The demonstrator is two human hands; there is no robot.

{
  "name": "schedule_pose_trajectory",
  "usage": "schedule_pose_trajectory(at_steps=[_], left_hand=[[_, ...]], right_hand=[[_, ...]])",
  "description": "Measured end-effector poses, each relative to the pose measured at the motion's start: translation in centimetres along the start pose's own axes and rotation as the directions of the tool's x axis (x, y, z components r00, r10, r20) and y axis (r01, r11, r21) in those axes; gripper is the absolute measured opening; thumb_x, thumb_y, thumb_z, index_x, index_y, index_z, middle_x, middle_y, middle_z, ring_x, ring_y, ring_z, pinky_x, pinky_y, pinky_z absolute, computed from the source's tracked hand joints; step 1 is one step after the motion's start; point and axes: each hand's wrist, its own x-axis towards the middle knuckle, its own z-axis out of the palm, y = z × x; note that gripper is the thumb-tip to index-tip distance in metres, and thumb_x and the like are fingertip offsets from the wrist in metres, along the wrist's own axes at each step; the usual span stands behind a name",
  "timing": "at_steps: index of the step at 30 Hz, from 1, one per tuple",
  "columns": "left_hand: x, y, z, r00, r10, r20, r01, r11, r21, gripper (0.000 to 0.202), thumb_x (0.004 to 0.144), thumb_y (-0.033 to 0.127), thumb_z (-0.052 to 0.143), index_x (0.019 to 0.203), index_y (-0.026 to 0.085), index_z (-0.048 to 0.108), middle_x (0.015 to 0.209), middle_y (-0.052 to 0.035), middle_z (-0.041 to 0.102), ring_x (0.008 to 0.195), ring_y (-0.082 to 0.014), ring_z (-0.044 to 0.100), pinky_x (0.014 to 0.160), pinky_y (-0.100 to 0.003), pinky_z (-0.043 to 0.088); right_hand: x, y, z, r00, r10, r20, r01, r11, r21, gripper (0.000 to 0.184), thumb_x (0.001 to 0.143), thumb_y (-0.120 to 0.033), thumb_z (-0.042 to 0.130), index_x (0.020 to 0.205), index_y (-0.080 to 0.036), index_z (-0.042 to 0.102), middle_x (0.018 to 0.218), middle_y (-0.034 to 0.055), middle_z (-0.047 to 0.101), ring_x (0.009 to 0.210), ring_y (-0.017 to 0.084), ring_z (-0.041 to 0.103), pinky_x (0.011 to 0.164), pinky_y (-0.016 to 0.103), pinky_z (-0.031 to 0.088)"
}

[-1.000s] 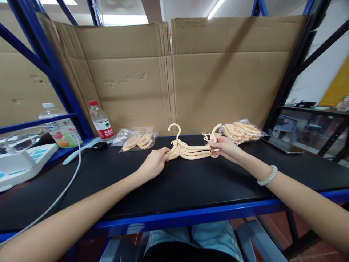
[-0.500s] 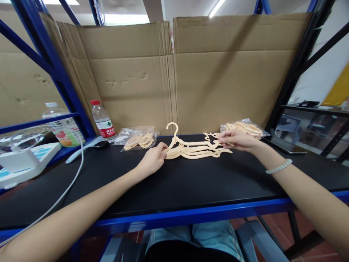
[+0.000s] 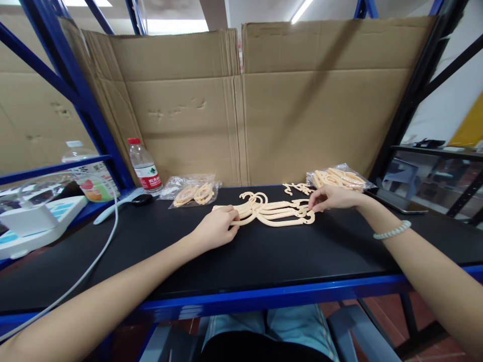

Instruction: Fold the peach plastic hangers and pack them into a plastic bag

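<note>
Cream plastic hangers [image 3: 279, 215]: several, lying flat in an overlapping stack on the middle of the counter, between the two hands; their curved hooks [image 3: 259, 198] bunch near the left end
Left hand [image 3: 217, 226]: back upward, thumb and fingers closed on the left end of the stack
Right hand [image 3: 332, 197]: fingertips drawn together at the right ends of the hangers; cannot tell whether they pinch one or only touch it
Wrist: a pale ridged band [image 3: 392, 231] circles the right one
Loose pieces: small, thin cream plastic bits [image 3: 301, 188], just behind the stack's right end
Left packet: clear plastic bag [image 3: 177, 182] with rounded cream loops inside, behind the left hand
Right packet: fuller clear plastic bag of cream pieces [image 3: 337, 177], just behind the right hand
Bottle: clear plastic with a red cap and red-and-white label [image 3: 146, 173], left of the left packet
Counter: flat black top [image 3: 241, 261] with a blue front edge [image 3: 264, 297]
Backdrop: brown cardboard panels [image 3: 320, 100], upright behind everything on the black top
Far right: dark flat slab [image 3: 403, 202], beside the right packet
</note>
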Motion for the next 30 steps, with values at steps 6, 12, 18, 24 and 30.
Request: schedule_pose_trajectory(at_steps=[6, 12, 18, 24, 30], left_hand=[[-0.1, 0.1, -0.2, 1.000, -0.006, 0.012, 0.004, 0.990, 0.143, 0.015, 0.082, 0.022, 0.049, 0.072, 0.016, 0.059, 0.081, -0.0084, 0.058, 0.080, -0.0222, 0.058, 0.069, -0.031, 0.045], [-0.1, 0.3, -0.3, 0.999, -0.052, 0.002, 0.051, 0.985, 0.163, 0.016, 0.082, 0.023, 0.050, 0.073, 0.015, 0.061, 0.082, -0.0098, 0.059, 0.079, -0.0225, 0.058, 0.070, -0.032, 0.046], [-0.1, 0.3, -0.3, 0.998, -0.066, 0.011, 0.062, 0.976, 0.211, 0.015, 0.083, 0.023, 0.048, 0.082, 0.016, 0.061, 0.085, -0.0104, 0.062, 0.082, -0.0250, 0.059, 0.071, -0.034, 0.046], [-0.5, 1.2, 0.2, 0.994, -0.048, -0.103, 0.071, 0.968, 0.239, 0.025, 0.082, 0.017, 0.047, 0.105, 0.013, 0.057, 0.114, -0.0151, 0.056, 0.101, -0.0286, 0.056, 0.084, -0.040, 0.046], [-1.0, 3.2, 1.6, 0.999, -0.033, 0.030, 0.034, 0.999, -0.032, 0.058, 0.090, 0.042, 0.043, 0.140, 0.015, 0.033, 0.148, -0.0172, 0.033, 0.136, -0.0309, 0.030, 0.108, -0.050, 0.028]], right_hand=[[0.1, -0.2, 0.1, 0.999, 0.046, -0.007, -0.047, 0.997, -0.067, 0.029, 0.062, -0.044, 0.073, 0.074, -0.018, 0.071, 0.070, 0.0043, 0.068, 0.065, 0.015, 0.058, 0.060, 0.026, 0.041], [0.3, -0.2, 0.5, 0.995, 0.089, -0.053, -0.095, 0.986, -0.136, 0.027, 0.061, -0.043, 0.071, 0.069, -0.017, 0.069, 0.067, 0.0053, 0.068, 0.063, 0.017, 0.059, 0.059, 0.027, 0.043], [0.3, -0.5, 1.1, 0.991, 0.081, -0.106, -0.104, 0.965, -0.241, 0.015, 0.063, -0.033, 0.067, 0.067, -0.018, 0.067, 0.066, 0.0039, 0.068, 0.062, 0.017, 0.060, 0.057, 0.027, 0.043], [0.7, -2.5, 3.0, 0.932, -0.021, -0.363, -0.106, 0.940, -0.325, 0.005, 0.069, -0.019, 0.058, 0.069, -0.018, 0.062, 0.070, 0.0056, 0.066, 0.066, 0.019, 0.060, 0.061, 0.030, 0.045], [1.1, -5.6, 8.1, 0.860, -0.322, -0.395, 0.187, 0.920, -0.344, 0.042, 0.086, -0.044, 0.050, 0.115, -0.015, 0.060, 0.119, 0.0163, 0.061, 0.114, 0.029, 0.054, 0.098, 0.044, 0.040]])
